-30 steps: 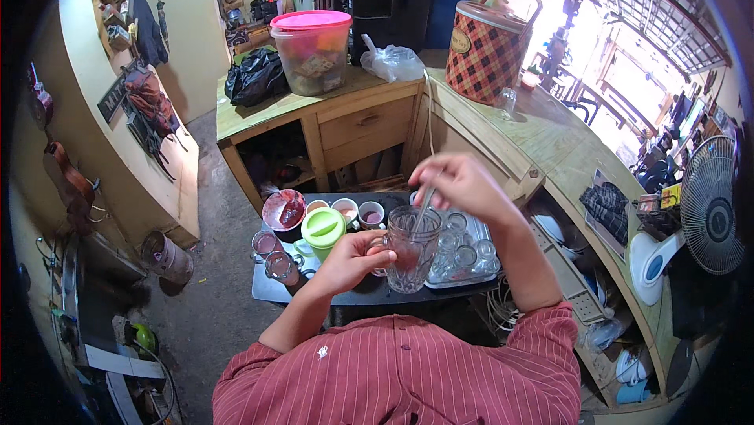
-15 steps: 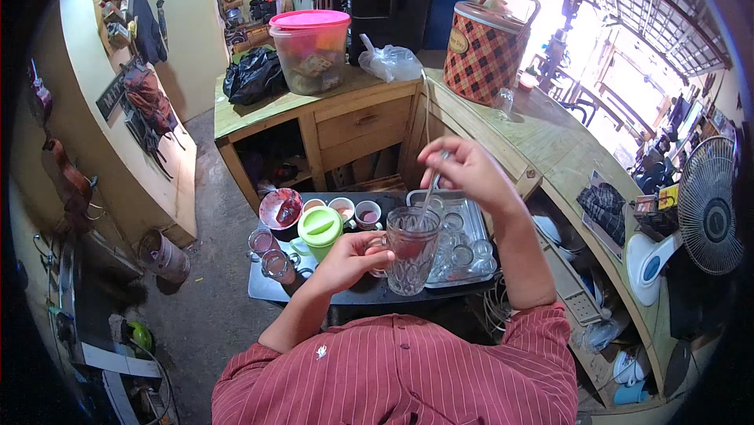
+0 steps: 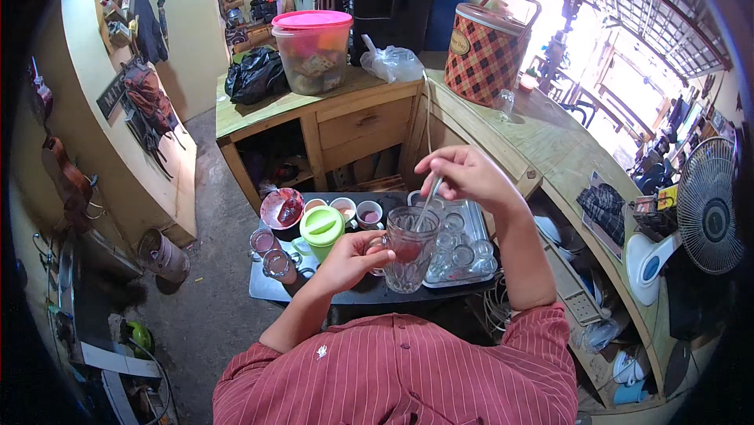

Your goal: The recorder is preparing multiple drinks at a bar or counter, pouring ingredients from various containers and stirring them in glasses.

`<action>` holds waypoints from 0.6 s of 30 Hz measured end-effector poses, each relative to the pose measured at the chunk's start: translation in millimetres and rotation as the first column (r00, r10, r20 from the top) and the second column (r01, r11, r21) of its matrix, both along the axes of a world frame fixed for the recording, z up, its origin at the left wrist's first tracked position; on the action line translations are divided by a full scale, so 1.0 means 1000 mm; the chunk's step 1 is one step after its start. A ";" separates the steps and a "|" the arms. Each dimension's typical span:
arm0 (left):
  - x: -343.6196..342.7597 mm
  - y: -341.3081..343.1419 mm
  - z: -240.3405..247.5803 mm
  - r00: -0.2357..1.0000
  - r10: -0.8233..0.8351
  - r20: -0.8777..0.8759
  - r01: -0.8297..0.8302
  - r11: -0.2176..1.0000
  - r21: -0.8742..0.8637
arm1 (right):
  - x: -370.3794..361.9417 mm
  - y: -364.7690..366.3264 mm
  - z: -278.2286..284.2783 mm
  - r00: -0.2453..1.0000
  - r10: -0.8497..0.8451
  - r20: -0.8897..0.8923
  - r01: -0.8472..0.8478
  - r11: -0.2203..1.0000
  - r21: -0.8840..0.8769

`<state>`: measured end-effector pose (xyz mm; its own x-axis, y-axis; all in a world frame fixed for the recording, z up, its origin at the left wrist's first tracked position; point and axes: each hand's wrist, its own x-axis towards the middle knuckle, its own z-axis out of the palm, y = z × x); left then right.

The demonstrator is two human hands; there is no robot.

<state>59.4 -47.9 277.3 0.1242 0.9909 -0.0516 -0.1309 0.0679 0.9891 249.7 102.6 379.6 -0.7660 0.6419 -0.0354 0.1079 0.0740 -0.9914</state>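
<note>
My left hand (image 3: 355,262) is closed round the handle of a large clear glass mug (image 3: 408,256), held upright above the dark table. Something reddish shows through its wall. Over the mug, my right hand (image 3: 465,176) pinches the top of a metal spoon (image 3: 428,201), whose lower end is down inside the glass. Left of the mug stands a green lidded pitcher (image 3: 322,230). Behind it are several cups, among them a white cup (image 3: 369,213) with dark contents. Two glass mugs with brownish drink, one a nearer glass mug (image 3: 279,265), stand at the table's left.
A metal tray (image 3: 459,282) with several clear glasses lies right of the mug. A pink-rimmed bowl (image 3: 280,209) sits at the table's far left. On the wooden counter (image 3: 550,136) stand a plaid cooler jug (image 3: 484,52) and a pink-lidded tub (image 3: 312,52). A fan (image 3: 711,205) stands right.
My right hand has shifted slightly lower with the spoon, which leans a little differently in the glass mug. My left hand stays on the handle.
</note>
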 end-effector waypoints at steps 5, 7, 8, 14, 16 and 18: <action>-0.002 0.001 -0.004 0.998 0.039 -0.046 -0.037 0.998 0.057 | -0.012 -0.020 -0.009 0.963 0.203 0.178 -0.197 0.979 -0.055; -0.001 0.000 -0.007 0.996 0.077 -0.051 -0.071 0.992 0.100 | -0.008 -0.011 0.000 0.996 0.076 0.048 -0.079 0.994 0.069; -0.002 0.000 -0.007 0.996 0.076 -0.050 -0.071 0.993 0.099 | -0.007 -0.005 0.004 0.999 0.010 -0.053 -0.006 0.997 0.073; -0.014 0.005 -0.023 0.974 0.133 -0.182 -0.081 0.960 0.267 | -0.013 -0.033 0.000 0.976 0.070 0.207 -0.090 0.992 0.088; -0.015 0.002 -0.017 0.952 0.157 -0.261 -0.082 0.957 0.277 | -0.003 -0.028 0.016 0.993 -0.078 0.086 0.068 0.991 0.118; -0.013 0.000 -0.009 0.939 0.186 -0.290 -0.086 0.942 0.325 | -0.001 -0.030 0.015 0.995 -0.071 0.076 0.056 0.981 0.188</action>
